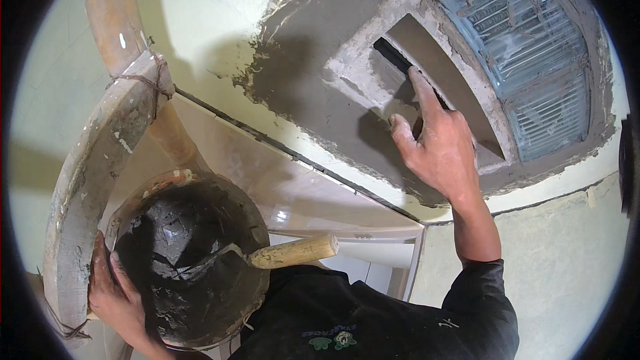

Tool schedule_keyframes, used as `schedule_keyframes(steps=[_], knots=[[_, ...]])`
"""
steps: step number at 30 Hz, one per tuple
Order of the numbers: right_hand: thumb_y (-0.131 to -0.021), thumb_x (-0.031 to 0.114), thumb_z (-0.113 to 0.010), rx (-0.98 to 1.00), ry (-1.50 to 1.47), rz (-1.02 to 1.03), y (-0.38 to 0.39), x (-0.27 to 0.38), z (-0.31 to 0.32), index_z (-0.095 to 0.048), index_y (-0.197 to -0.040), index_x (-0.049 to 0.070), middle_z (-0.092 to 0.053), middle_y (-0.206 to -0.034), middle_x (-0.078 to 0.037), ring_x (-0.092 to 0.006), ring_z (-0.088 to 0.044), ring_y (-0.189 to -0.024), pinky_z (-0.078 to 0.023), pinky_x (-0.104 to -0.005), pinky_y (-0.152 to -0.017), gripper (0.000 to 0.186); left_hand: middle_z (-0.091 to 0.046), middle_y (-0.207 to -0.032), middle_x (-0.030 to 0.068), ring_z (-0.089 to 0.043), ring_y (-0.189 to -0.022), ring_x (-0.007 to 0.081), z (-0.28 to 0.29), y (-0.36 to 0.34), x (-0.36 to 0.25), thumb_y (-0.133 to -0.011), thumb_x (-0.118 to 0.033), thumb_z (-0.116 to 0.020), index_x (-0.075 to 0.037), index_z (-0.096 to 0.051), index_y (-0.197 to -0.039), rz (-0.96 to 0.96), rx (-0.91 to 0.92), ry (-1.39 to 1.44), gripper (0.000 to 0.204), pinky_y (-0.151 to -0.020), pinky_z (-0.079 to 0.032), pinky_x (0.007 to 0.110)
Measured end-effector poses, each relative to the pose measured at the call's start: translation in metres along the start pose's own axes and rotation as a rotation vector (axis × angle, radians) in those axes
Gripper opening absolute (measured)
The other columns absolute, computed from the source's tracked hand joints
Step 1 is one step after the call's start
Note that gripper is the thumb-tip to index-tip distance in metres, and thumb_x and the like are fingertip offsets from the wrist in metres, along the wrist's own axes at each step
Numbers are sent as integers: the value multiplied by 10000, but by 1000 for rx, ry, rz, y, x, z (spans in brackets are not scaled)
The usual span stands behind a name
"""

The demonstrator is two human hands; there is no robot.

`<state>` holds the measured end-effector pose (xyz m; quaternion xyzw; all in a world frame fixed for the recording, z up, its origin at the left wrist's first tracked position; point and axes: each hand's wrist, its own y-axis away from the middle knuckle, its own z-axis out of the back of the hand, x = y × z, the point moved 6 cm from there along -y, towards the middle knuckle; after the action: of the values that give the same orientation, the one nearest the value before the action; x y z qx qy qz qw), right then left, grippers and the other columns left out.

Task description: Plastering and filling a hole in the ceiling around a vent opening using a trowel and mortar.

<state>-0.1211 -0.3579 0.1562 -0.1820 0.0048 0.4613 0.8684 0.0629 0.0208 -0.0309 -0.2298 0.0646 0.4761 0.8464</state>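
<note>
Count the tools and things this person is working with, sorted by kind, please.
Mortar pan, held at its rim by the left hand: 1
Trowel with wooden handle, resting in the pan: 1
Small dark tool, pressed to the wet plaster by the right hand: 1
Louvred vent: 1
Total: 4

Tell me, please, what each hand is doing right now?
Left hand: closed on the rim of the mortar pan.
Right hand: gripping a dark tool against the wet plaster.
</note>
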Motion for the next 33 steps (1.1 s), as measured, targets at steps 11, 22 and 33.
schedule_keyframes(steps=[11,22,33], knots=[[-788,154,-627,-246,159,70,17,-14,21,-532,-1231,-18,-580,-992,-213,-379,-592,-879,-494,-463,-782,484,-620,-1250,195,-593,-1135,376,4,2,-3,-994,-149,-480,-12,-572,-1296,49,69,-17,344,-963,-449,406],[-688,66,-554,20,-433,259,-38,-18,-5,-373,-1326,60,-590,-973,-277,-460,-568,-880,-453,-476,-849,663,-624,-1236,205,-595,-1117,395,9,-3,-9,-984,-152,-497,-20,-587,-1285,26,25,-24,341,-949,-451,418],[-691,93,-567,103,-344,85,-23,-47,1,-341,-1393,49,-621,-982,-276,-455,-589,-875,-458,-466,-824,740,-631,-1237,187,-602,-1116,378,4,0,-5,-984,-164,-498,-26,-591,-1285,20,29,-22,343,-958,-446,411]])
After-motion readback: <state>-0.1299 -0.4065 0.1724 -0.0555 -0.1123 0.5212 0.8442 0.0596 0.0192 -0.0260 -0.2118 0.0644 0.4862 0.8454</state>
